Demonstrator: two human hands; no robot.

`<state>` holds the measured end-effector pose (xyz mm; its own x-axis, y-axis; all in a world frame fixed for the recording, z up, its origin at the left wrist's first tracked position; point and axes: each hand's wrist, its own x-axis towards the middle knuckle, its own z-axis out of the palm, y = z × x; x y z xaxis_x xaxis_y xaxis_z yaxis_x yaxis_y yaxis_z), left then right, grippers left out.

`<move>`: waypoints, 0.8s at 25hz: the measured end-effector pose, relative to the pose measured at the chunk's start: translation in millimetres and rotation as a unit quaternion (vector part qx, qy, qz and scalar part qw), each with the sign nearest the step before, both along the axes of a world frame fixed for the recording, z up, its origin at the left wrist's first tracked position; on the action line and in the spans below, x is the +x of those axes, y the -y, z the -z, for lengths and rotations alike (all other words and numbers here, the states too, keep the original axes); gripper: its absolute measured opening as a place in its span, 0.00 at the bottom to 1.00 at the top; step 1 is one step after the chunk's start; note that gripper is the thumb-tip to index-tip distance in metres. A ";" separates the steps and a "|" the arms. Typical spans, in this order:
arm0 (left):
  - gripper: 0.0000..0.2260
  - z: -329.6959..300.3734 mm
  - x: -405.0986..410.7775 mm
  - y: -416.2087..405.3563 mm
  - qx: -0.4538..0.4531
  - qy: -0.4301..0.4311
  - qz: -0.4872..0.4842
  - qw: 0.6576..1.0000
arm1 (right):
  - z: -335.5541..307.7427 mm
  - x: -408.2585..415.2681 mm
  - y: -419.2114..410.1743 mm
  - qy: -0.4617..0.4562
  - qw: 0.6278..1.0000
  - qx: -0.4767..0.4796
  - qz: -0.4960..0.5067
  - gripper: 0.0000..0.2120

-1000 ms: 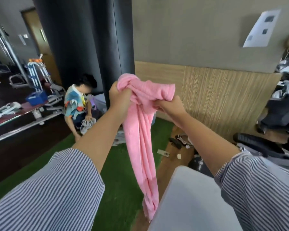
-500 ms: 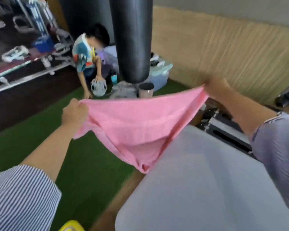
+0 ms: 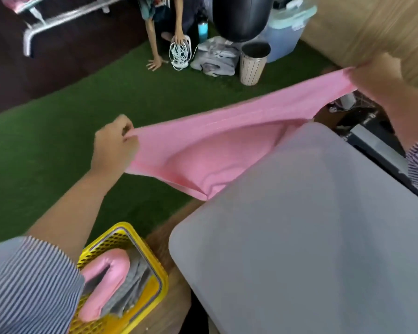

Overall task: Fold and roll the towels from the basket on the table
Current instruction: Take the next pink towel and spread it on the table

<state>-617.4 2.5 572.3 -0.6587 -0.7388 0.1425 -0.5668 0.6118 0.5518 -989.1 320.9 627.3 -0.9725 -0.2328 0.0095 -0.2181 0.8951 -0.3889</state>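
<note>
Since half a second ago, hands spread wider: pink towel [image 3: 217, 145] pulled taut, sagging past tabletop [image 3: 311, 237] far edge. Left hand [image 3: 114, 145] and right hand [image 3: 372, 75] each pinch a top corner. Light, limp, unslippery; corners suit gripping.

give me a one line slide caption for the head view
Both hands, left and right, stretch a pink towel above the grey table; a yellow basket sits below.
</note>
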 end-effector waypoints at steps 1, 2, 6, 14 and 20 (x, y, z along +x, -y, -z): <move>0.05 13.5 12.4 -16.8 0.000 0.023 0.030 0.999 | 18.7 -0.3 -16.4 0.018 0.999 0.034 -0.019 0.11; 0.05 27.7 26.6 -35.6 0.011 0.045 0.057 0.997 | 34.6 2.9 -34.4 0.045 0.996 0.078 -0.023 0.16; 0.03 70.9 90.7 -127.6 0.060 0.121 0.181 0.974 | 89.4 22.9 -117.1 0.069 0.970 0.225 -0.063 0.23; 0.07 75.5 172.8 -286.3 0.099 0.105 0.216 0.966 | 90.4 84.9 -255.1 -0.021 0.898 0.399 -0.187 0.13; 0.07 58.0 206.5 -373.3 0.036 0.081 0.204 0.975 | 89.0 117.0 -343.8 -0.071 0.939 0.302 -0.151 0.09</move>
<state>-410.9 375.8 514.3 -0.9090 -0.4156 -0.0308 -0.3686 0.7673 0.5248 -872.1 664.7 538.2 -0.8603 -0.5019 -0.0891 -0.5084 0.8322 0.2213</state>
